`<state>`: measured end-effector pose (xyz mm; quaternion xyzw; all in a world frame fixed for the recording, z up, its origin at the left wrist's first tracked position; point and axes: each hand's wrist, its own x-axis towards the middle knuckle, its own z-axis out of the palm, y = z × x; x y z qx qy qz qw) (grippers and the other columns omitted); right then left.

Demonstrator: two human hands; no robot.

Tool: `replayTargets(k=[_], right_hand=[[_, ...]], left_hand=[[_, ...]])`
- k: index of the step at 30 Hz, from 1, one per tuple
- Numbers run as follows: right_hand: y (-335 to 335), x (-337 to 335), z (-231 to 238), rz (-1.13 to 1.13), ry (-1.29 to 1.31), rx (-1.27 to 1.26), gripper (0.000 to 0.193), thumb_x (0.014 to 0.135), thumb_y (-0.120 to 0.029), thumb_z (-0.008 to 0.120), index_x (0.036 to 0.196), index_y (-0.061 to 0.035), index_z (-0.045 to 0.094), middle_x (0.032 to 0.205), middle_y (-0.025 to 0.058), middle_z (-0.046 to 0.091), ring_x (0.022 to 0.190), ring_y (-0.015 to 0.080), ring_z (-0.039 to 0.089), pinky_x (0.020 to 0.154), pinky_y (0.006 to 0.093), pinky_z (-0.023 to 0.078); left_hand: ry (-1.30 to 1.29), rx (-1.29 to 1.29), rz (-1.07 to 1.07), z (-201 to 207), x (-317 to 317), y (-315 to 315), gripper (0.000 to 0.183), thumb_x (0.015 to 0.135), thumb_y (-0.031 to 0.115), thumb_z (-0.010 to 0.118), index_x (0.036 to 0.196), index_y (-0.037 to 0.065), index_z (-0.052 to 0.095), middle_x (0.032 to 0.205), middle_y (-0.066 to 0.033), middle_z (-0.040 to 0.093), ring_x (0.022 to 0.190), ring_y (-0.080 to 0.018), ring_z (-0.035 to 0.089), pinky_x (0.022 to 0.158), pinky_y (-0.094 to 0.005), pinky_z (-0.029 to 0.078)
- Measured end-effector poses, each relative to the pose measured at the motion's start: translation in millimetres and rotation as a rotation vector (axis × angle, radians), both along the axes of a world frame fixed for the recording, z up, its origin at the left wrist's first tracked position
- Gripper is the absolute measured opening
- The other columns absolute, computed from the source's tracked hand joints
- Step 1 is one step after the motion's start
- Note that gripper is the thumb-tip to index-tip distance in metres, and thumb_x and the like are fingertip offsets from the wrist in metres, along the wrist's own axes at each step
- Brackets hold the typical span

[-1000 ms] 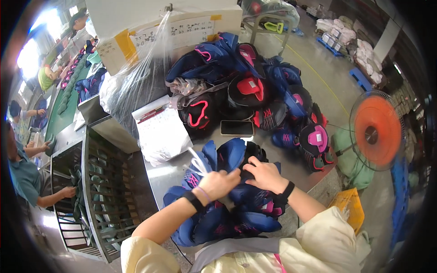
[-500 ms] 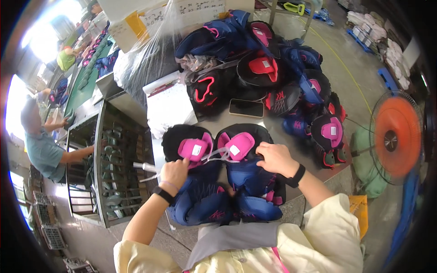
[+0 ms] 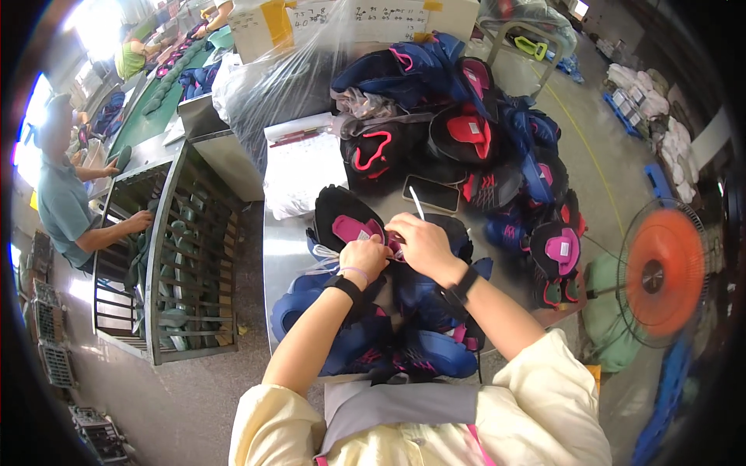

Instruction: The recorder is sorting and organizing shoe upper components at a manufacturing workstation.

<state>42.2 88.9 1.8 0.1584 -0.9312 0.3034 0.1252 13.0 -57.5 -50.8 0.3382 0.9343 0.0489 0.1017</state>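
Observation:
My left hand is closed, fingertips pinched at the pink tongue of a dark blue shoe with a black collar. What it pinches is hidden. Close beside it, my right hand is also closed, with a thin white strip sticking up from its fingers; whether that is a lace end I cannot tell. It covers much of a second shoe. Pale laces hang loose left of my left hand. More blue shoes lie nearer my body, under my forearms.
Beyond my hands lie a phone, written sheets and a heap of blue and black shoes. An orange fan stands at right. On the left, a person reaches into a metal rack of green pieces.
Both hands have come together over the shoes; they were apart, with a pale lace stretched between the shoes. The white strip now rises from my right hand. The view has shifted.

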Motion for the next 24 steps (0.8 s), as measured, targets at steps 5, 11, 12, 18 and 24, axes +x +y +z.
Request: replayTargets(k=[5, 11, 12, 18, 24], right_hand=[[16.8, -18.9, -42.6, 0.064, -0.275, 0.541, 0.01, 0.065, -0.01, 0.058, 0.069, -0.003, 0.064, 0.072, 0.0152, 0.062, 0.069, 0.0319, 0.062, 0.057, 0.0409, 0.049], [10.5, -13.6, -20.4, -0.066, -0.384, 0.437, 0.014, 0.069, -0.02, 0.059, 0.074, -0.0088, 0.065, 0.077, 0.0141, 0.062, 0.077, 0.0313, 0.061, 0.066, 0.041, 0.048], [10.8, -13.3, -18.9, -0.09, -0.471, 0.332, 0.015, 0.069, -0.023, 0.06, 0.074, -0.009, 0.064, 0.077, 0.0136, 0.062, 0.076, 0.0311, 0.06, 0.065, 0.0403, 0.048], [26.3, -2.2, -1.6, -0.152, -0.526, 0.207, 0.015, 0.072, -0.022, 0.061, 0.073, -0.0071, 0.06, 0.067, 0.0103, 0.06, 0.057, 0.0248, 0.058, 0.049, 0.0351, 0.043], [31.6, 44.4, 110.6, 0.192, -0.868, -1.24, 0.014, 0.08, -0.011, 0.061, 0.069, -0.0058, 0.053, 0.055, -0.0056, 0.041, 0.043, 0.0012, 0.032, 0.039, 0.0178, 0.022]], left_hand=[[0.015, 0.066, 0.06, -2.2, 2.8, 1.7, 0.016, 0.075, 0.031, 0.06, 0.088, 0.027, 0.067, 0.082, -0.003, 0.057, 0.076, -0.0208, 0.061, 0.064, -0.034, 0.05], [-0.069, 0.246, 0.063, 10.1, 1.5, 0.3, 0.021, 0.077, 0.04, 0.057, 0.088, 0.024, 0.067, 0.089, -0.0068, 0.058, 0.079, -0.0252, 0.062, 0.068, -0.0375, 0.05], [-0.138, 0.262, 0.068, 9.5, -1.2, 1.6, 0.03, 0.077, 0.046, 0.057, 0.088, 0.02, 0.067, 0.091, -0.007, 0.059, 0.081, -0.0263, 0.061, 0.07, -0.0382, 0.05], [-0.19, 0.316, -0.003, 11.3, 3.5, 16.9, 0.033, 0.077, 0.043, 0.058, 0.094, 0.015, 0.062, 0.092, -0.0056, 0.059, 0.083, -0.0262, 0.06, 0.069, -0.0379, 0.049], [-0.184, 0.323, -0.089, -7.9, 3.3, 12.0, 0.027, 0.08, 0.039, 0.056, 0.091, 0.015, 0.062, 0.09, -0.0071, 0.054, 0.078, -0.0271, 0.06, 0.066, -0.0398, 0.047]])
